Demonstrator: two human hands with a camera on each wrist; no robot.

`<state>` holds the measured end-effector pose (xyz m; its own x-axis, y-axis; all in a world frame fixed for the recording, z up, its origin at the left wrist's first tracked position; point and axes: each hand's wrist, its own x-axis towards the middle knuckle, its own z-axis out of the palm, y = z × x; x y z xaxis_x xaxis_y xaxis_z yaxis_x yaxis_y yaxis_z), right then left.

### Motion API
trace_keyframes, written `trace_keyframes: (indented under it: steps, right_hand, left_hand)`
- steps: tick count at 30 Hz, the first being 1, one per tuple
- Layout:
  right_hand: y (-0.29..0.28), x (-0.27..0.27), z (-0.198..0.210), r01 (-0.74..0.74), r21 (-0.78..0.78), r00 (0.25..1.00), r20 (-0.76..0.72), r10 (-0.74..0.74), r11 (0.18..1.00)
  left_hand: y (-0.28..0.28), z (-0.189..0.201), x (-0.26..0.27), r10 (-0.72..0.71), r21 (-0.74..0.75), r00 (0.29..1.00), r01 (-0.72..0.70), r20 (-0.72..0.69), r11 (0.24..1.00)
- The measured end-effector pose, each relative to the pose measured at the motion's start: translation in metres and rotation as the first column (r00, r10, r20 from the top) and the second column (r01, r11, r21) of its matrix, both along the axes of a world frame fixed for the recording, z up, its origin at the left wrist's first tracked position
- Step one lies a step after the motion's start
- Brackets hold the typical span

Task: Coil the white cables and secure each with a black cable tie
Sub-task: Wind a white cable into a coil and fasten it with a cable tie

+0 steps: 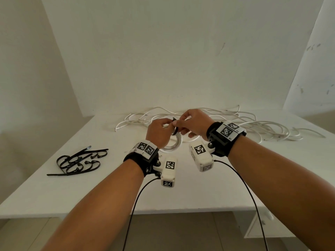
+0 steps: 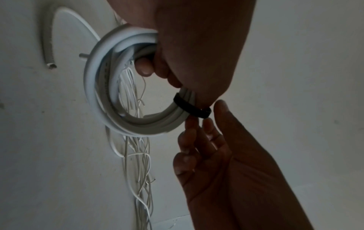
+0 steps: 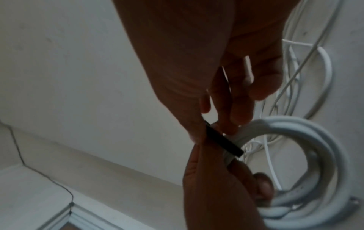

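Note:
A coiled white cable (image 2: 94,87) hangs just above the white table (image 1: 108,192), and my left hand (image 1: 166,126) grips it with fingers curled round its turns (image 2: 149,51). A black cable tie (image 2: 189,107) is wrapped across the coil right beside that grip. My right hand (image 1: 178,124) pinches the tie between thumb and fingertips (image 2: 194,124). In the right wrist view the tie (image 3: 222,141) runs as a dark strap over the coil (image 3: 325,147), between my right hand (image 3: 212,129) above and my left hand (image 3: 226,171) below.
Several loose black cable ties (image 1: 78,160) lie in a heap on the left of the table. A tangle of uncoiled white cables (image 1: 244,125) stretches along the back edge against the wall. Black sensor leads (image 1: 250,196) trail from both wrists over the front edge.

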<state>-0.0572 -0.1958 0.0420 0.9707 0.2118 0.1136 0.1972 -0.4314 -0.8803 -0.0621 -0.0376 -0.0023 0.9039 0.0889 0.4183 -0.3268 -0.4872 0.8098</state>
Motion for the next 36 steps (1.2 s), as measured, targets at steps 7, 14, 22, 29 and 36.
trace_keyframes:
  steps: [7,14,22,29,36]
  right_hand:
    - [-0.006,-0.002,0.004,-0.02,0.149,0.999,-0.034,0.026,0.989]
    - [-0.008,0.007,0.008,-0.006,-0.036,0.997,-0.073,0.004,0.999]
    - [0.0,0.001,0.014,0.044,0.083,0.997,-0.074,-0.038,0.996]
    - [0.01,0.008,0.012,0.101,0.072,0.994,-0.038,-0.098,0.992]
    - [0.008,0.014,0.018,0.115,0.042,0.993,0.015,-0.116,0.992]
  left_hand:
    - [-0.008,-0.002,-0.007,-0.139,-0.119,0.99,0.139,0.014,0.983]
    - [-0.014,-0.002,-0.012,-0.193,-0.311,0.979,0.165,-0.06,0.936]
    - [-0.017,-0.007,-0.016,-0.226,-0.409,0.971,0.174,-0.081,0.896]
    - [-0.017,-0.008,-0.016,-0.262,-0.547,0.964,0.191,-0.052,0.815]
    - [-0.02,-0.005,-0.015,-0.342,-0.559,0.933,0.227,-0.11,0.798]
